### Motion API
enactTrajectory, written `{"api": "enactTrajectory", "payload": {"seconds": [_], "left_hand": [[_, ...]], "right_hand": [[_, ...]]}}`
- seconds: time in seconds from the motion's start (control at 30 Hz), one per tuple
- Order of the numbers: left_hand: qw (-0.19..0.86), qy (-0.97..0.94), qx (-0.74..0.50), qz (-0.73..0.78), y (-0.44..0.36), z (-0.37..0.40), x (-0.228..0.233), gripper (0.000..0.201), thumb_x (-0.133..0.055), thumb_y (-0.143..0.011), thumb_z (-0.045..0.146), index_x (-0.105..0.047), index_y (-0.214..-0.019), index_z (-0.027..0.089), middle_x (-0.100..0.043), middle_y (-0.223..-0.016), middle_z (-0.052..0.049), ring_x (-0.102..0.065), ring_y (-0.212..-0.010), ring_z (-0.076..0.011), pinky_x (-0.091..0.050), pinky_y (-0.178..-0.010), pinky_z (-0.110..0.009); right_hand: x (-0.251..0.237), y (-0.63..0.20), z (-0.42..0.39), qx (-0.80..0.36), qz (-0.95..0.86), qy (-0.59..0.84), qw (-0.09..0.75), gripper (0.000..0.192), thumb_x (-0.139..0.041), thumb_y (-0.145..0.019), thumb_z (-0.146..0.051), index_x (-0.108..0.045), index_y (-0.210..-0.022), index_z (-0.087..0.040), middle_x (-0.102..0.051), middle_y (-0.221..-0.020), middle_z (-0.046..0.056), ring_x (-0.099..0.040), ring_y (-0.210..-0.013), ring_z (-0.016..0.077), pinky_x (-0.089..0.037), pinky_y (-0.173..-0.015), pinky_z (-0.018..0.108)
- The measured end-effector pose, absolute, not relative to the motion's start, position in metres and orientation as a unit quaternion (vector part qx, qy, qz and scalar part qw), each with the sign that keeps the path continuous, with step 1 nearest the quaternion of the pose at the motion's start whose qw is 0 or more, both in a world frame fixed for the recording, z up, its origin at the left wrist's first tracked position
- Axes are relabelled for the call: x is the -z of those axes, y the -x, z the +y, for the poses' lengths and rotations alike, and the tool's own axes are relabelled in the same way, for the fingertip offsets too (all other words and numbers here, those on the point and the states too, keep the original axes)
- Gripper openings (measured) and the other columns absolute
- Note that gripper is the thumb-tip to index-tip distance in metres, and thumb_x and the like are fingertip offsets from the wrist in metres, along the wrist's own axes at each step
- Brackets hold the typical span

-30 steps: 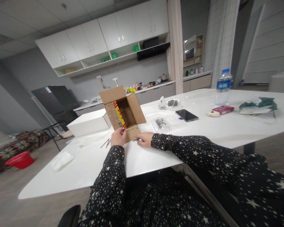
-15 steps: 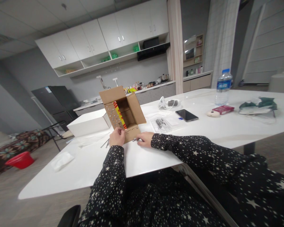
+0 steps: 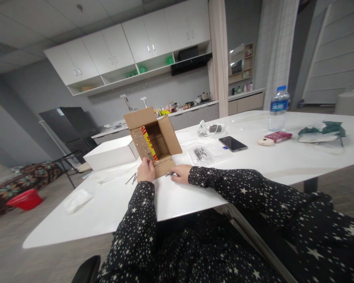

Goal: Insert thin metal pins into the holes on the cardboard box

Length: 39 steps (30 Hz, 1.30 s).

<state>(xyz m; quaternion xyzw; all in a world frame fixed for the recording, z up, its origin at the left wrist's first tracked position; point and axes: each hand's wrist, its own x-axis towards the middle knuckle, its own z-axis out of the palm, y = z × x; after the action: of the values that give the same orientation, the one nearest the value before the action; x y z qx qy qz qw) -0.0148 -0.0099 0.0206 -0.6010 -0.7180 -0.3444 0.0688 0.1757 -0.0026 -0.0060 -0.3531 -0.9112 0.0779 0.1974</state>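
An open cardboard box (image 3: 164, 138) stands tilted on the white table, its mouth facing me. Silver dots and small holes mark its left flap (image 3: 139, 142), beside a yellow and red strip (image 3: 149, 143). My left hand (image 3: 146, 171) is at that flap's lower edge, fingers bent and pressed together; what they pinch is hidden. Low by the front flap (image 3: 164, 167), my right hand (image 3: 181, 173) rests on the table. Small silver metal pieces (image 3: 168, 173) stick out between its thumb and forefinger. Thin metal rods (image 3: 131, 179) lie left of my left hand.
A white box (image 3: 110, 153) stands left of the carton, with a crumpled tissue (image 3: 77, 200) nearer me. Rightward are a clear bag of small parts (image 3: 202, 155), a phone (image 3: 233, 144), a maroon pack (image 3: 279, 136) and a water bottle (image 3: 277, 110). The table's front edge (image 3: 191, 212) runs before me.
My left hand's fingers have shifted slightly left and up along the flap, showing more of the strip's lower end. My right hand and the box look unmoved.
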Motion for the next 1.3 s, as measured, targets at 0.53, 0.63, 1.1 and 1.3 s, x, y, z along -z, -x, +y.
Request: {"api": "enactTrajectory", "payload": {"seconds": [0.53, 0.63, 1.1, 1.3], "left_hand": [[0.083, 0.601, 0.302, -0.735, 0.0132, -0.0152, -0.0265, 0.020, -0.042, -0.082, 0.030, -0.058, -0.092, 0.021, -0.069, -0.093, -0.009, -0.063, -0.090, -0.0246, -0.046, -0.075, -0.033], [0.080, 0.592, 0.299, -0.744, 0.0128, -0.0169, -0.0284, 0.022, -0.042, -0.082, 0.031, -0.059, -0.092, 0.021, -0.069, -0.094, -0.010, -0.063, -0.091, -0.0256, -0.046, -0.074, -0.034], [0.091, 0.607, 0.274, -0.740, 0.0144, -0.0142, -0.0261, 0.021, -0.043, -0.080, 0.030, -0.059, -0.087, 0.020, -0.069, -0.089, -0.010, -0.063, -0.086, -0.0246, -0.046, -0.071, -0.033], [0.092, 0.620, 0.281, -0.727, 0.0179, -0.0093, -0.0220, 0.022, -0.043, -0.080, 0.030, -0.061, -0.087, 0.020, -0.069, -0.090, -0.009, -0.063, -0.086, -0.0234, -0.046, -0.074, -0.032]], "right_hand": [[0.0056, -0.1761, -0.0035, -0.072, -0.910, 0.354, 0.203, 0.029, -0.051, -0.079, -0.032, -0.065, -0.101, -0.019, -0.068, -0.086, 0.004, -0.060, -0.078, 0.0175, -0.039, -0.065, 0.025], [0.0060, -0.1761, -0.0030, -0.067, -0.911, 0.351, 0.204, 0.029, -0.050, -0.079, -0.032, -0.065, -0.101, -0.019, -0.068, -0.085, 0.005, -0.061, -0.078, 0.0181, -0.039, -0.065, 0.026], [0.0048, -0.1768, -0.0042, -0.076, -0.911, 0.352, 0.204, 0.029, -0.050, -0.079, -0.031, -0.065, -0.101, -0.019, -0.068, -0.084, 0.005, -0.061, -0.078, 0.0183, -0.039, -0.065, 0.026], [0.0038, -0.1757, -0.0049, -0.079, -0.909, 0.356, 0.202, 0.029, -0.051, -0.079, -0.030, -0.065, -0.101, -0.019, -0.068, -0.083, 0.005, -0.061, -0.077, 0.0179, -0.039, -0.065, 0.025]]}}
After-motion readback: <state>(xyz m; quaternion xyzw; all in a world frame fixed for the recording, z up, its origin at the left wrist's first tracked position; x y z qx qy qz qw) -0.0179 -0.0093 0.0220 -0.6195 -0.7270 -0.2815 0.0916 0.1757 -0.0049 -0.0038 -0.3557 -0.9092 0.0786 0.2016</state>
